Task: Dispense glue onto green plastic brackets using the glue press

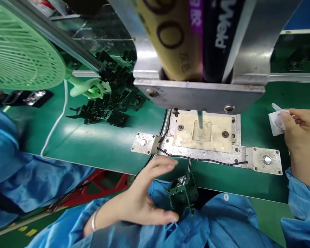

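In the head view, the left hand (141, 199) is opened, with thumb and fingers spread apart. The dark plastic housing (183, 193) is beside its fingertips, over the person's lap, near the edge of the green tabletop (105, 144); I cannot tell if they touch. The right hand (300, 132) pinches a white tissue (276, 124), to the right of the metal fixture (203, 146). Above this fixture hangs a thin nozzle (200, 119).
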The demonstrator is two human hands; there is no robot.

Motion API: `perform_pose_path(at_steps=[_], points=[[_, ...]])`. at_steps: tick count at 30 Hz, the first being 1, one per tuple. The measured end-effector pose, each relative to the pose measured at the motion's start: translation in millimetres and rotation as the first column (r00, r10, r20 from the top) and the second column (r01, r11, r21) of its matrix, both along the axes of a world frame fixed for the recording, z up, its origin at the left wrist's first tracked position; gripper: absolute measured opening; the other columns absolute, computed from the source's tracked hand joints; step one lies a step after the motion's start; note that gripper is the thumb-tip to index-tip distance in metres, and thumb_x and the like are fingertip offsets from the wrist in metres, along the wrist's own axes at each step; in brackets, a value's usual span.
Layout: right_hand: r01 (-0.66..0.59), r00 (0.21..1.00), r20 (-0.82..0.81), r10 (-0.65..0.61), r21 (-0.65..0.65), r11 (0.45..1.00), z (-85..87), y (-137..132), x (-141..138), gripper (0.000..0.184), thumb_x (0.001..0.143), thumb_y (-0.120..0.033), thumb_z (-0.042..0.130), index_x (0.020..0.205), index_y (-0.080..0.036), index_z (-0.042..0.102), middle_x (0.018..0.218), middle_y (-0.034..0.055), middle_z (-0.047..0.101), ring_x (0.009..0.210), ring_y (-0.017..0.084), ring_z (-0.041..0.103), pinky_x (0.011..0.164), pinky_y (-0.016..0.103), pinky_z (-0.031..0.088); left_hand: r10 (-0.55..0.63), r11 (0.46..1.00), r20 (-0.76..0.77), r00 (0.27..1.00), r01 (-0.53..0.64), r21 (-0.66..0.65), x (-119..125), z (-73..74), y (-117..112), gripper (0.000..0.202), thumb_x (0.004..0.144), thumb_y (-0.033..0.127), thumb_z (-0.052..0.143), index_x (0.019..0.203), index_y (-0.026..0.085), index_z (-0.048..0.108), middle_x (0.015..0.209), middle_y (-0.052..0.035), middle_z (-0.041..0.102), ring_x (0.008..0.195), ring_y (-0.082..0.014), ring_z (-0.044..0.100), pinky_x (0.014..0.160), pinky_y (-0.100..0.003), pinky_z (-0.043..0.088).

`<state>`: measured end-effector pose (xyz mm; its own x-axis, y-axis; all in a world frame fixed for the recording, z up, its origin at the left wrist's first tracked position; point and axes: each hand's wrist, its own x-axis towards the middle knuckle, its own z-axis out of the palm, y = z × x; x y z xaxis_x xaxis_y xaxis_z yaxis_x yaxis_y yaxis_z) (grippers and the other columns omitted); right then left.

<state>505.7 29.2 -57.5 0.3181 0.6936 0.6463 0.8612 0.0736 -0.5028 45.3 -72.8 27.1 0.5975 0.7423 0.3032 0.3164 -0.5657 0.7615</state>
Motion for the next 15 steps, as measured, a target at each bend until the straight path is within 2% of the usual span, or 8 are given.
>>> perform_pose_path(at_steps=[3,5,7,11,15], points=[[-0.018,0.996,-0.082,0.018,-0.004,1.000,2.2,-0.7,-4.8,0.043,0.083,-0.059,0.068,0.082,-0.018,0.079,0.074,0.0091,0.071,0.062,0.017,0.052,0.060,0.034,0.043,-0.143,0.986,-0.041,0.989,0.139,-0.093,16.4,7.7,13.3,0.071,0.078,0.052,0.081,0.135,0.021,0.053,0.121,-0.0147,0.062,0.112,-0.0278,0.063,0.096,-0.041,0.056],[0.006,0.993,-0.114,-0.010,-0.032,0.999,3.1,-2.4,-7.0,0.040,0.083,-0.057,0.068,0.083,-0.019,0.079,0.076,0.0081,0.072,0.065,0.017,0.053,0.062,0.034,0.044,-0.288,0.945,-0.058,0.956,0.274,-0.177,23.1,14.7,21.0,0.058,0.080,0.048,0.081,0.128,0.023,0.059,0.114,-0.0119,0.066,0.102,-0.0245,0.067,0.089,-0.037,0.057],[0.023,0.991,-0.134,-0.027,-0.034,0.999,3.7,-3.8,-8.2,0.036,0.083,-0.054,0.068,0.084,-0.020,0.078,0.079,0.0068,0.072,0.066,0.017,0.053,0.065,0.034,0.045,-0.382,0.898,-0.026,0.924,0.365,-0.244,27.1,19.3,25.2,0.050,0.083,0.042,0.079,0.126,0.024,0.062,0.111,-0.0106,0.070,0.096,-0.0222,0.069,0.085,-0.034,0.057],[0.021,0.989,-0.147,-0.027,-0.045,0.999,5.3,-3.8,-9.5,0.032,0.083,-0.051,0.067,0.083,-0.021,0.078,0.078,0.0055,0.071,0.066,0.017,0.054,0.066,0.034,0.047,-0.381,0.861,0.059,0.923,0.378,-0.342,30.8,20.5,25.7,0.039,0.085,0.037,0.079,0.117,0.022,0.064,0.103,-0.0090,0.074,0.092,-0.0202,0.070,0.084,-0.031,0.057],[0.010,0.981,-0.193,-0.018,-0.044,0.999,6.5,-2.3,-11.7,0.029,0.079,-0.047,0.069,0.081,-0.020,0.078,0.077,0.0061,0.071,0.068,0.018,0.054,0.063,0.033,0.046,-0.248,0.838,0.132,0.960,0.281,-0.469,32.8,18.6,22.3,0.029,0.087,0.034,0.077,0.110,0.022,0.065,0.100,-0.0093,0.074,0.075,-0.0149,0.069,0.068,-0.023,0.058]])
